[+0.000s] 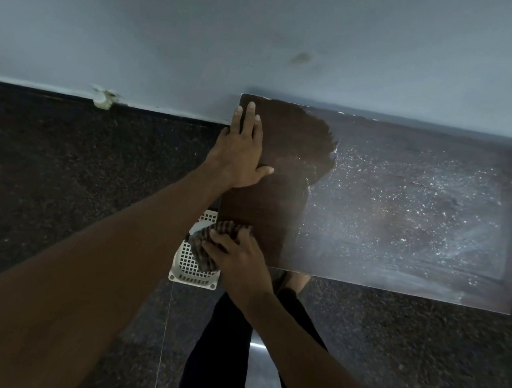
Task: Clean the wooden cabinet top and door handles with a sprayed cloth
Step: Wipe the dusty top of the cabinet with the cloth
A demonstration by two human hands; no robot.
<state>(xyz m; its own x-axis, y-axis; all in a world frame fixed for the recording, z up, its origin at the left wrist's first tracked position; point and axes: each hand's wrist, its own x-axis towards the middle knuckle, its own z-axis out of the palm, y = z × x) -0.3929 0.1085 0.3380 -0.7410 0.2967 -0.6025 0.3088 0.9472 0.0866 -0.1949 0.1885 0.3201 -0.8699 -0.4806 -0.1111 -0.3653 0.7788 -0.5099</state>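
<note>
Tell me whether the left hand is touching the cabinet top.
Touching. The head view shows the left hand lying flat, fingers straight, on the dark far-left corner of the cabinet top, with no gap showing under the palm or fingers.

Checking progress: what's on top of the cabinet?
Dust on the right; left hand flat on the wiped left; right hand gripping a cloth at the front. Anything beneath is hidden.
</note>
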